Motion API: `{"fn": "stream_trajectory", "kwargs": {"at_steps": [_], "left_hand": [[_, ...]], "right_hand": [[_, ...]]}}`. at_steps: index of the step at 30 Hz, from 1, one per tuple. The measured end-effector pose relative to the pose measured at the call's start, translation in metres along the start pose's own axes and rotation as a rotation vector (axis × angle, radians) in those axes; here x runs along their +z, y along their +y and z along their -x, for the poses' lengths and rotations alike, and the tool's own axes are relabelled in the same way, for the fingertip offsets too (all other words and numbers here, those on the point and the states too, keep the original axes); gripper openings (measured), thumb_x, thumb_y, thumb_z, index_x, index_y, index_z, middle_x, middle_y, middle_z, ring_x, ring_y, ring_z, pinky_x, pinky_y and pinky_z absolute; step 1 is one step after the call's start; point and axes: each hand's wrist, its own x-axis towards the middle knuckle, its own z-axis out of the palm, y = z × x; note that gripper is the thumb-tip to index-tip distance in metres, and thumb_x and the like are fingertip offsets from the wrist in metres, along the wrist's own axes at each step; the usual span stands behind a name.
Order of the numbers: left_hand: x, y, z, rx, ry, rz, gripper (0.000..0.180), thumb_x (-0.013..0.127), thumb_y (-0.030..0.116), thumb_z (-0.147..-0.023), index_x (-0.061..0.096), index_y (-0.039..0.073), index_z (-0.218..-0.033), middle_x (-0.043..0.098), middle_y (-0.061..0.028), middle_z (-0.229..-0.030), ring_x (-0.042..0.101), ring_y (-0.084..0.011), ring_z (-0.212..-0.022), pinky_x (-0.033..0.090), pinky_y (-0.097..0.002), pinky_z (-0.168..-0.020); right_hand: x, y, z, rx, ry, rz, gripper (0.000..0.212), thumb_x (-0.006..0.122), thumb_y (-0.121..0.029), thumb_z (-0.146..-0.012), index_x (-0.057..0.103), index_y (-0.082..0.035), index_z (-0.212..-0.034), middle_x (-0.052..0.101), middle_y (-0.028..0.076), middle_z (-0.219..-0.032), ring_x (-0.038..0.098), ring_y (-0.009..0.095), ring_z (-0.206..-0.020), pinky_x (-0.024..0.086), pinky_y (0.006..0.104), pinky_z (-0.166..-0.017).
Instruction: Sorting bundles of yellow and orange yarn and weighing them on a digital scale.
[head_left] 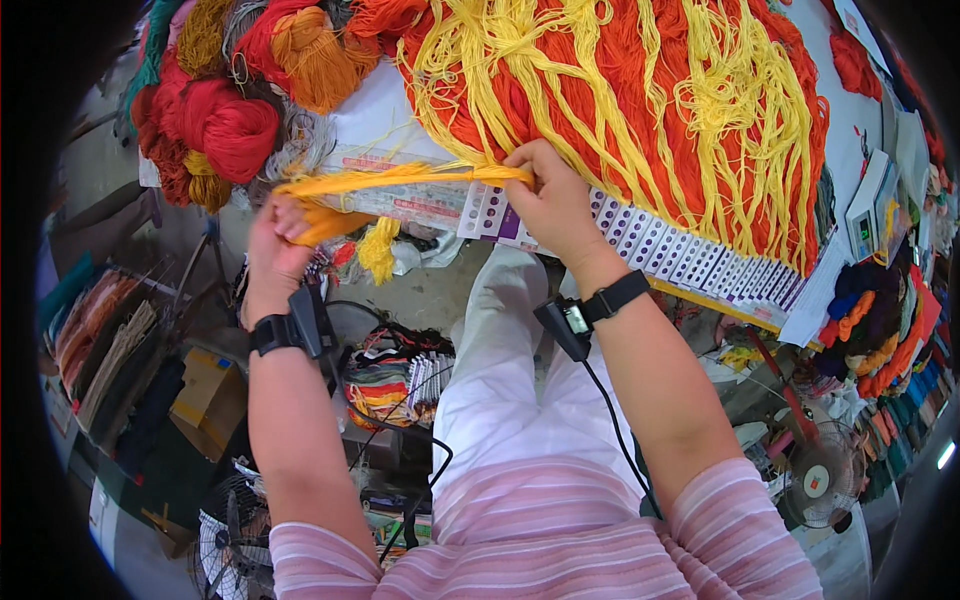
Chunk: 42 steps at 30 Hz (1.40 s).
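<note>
A yellow-orange skein of thread (400,179) is stretched between my two hands, just off the table's near edge. My left hand (277,240) is closed round its left end, where an orange loop hangs down beside the fingers. My right hand (552,200) pinches the other end at the edge of the table. Beyond it spreads a large pile of orange-red thread (640,120) with loose yellow strands (730,110) lying across it. Along the near edge runs a row of white cards with dark dots (680,255), partly under the pile.
Red yarn bundles (228,125) and an orange bundle (318,60) sit at the far left of the table. A small device with a display (866,225) stands at the right. Fans (822,480) are at both lower sides. A cardboard box (208,400) lies at left. Cables hang from my wrist straps.
</note>
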Motion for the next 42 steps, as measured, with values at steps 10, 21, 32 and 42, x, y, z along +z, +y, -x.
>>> {"fn": "stream_trajectory", "kwargs": {"at_steps": [10, 21, 32, 42], "left_hand": [[0.115, 0.076, 0.053, 0.499, -0.159, -0.448, 0.009, 0.044, 0.015, -0.092, 0.046, 0.005, -0.092, 0.044, 0.0014, -0.067, 0.038, -0.0044, -0.052, 0.031, -0.0177, -0.047], [0.125, -0.065, 0.103, -0.212, -0.663, -0.295, 0.089, 0.036, 0.075, -0.073, 0.004, 0.029, -0.141, 0.017, -0.0138, -0.144, 0.039, -0.0401, -0.119, 0.053, -0.0459, -0.070], [0.130, -0.090, 0.092, -0.376, -0.752, -0.263, 0.092, 0.036, 0.074, -0.075, 0.007, 0.017, -0.142, 0.024, -0.0157, -0.141, 0.038, -0.0326, -0.122, 0.055, -0.0427, -0.069], [0.061, -0.059, 0.079, -0.418, -0.705, -0.074, 0.072, 0.037, 0.056, -0.087, 0.027, 0.004, -0.135, 0.046, -0.0255, -0.122, 0.062, -0.0315, -0.078, 0.050, -0.0285, -0.053]], "right_hand": [[0.012, -0.033, 0.011, -0.114, 0.064, 0.462, 0.026, 0.057, -0.014, -0.072, 0.052, -0.009, -0.097, 0.058, 0.009, -0.086, 0.057, 0.027, -0.082, 0.046, 0.0378, -0.071], [-0.009, -0.116, 0.054, -0.237, 0.041, -0.106, 0.017, 0.062, -0.013, -0.074, 0.060, -0.004, -0.088, 0.055, 0.009, -0.078, 0.054, 0.023, -0.068, 0.043, 0.0327, -0.063], [-0.021, -0.115, 0.060, 0.107, -0.176, -0.388, 0.019, 0.063, -0.020, -0.080, 0.060, -0.001, -0.081, 0.054, 0.005, -0.070, 0.052, 0.016, -0.066, 0.042, 0.0277, -0.069], [-0.127, -0.124, 0.084, 0.526, -0.280, -0.883, 0.020, 0.048, -0.018, -0.091, 0.054, 0.000, -0.095, 0.033, -0.006, -0.057, 0.030, 0.004, -0.047, 0.028, 0.0193, -0.045]]}}
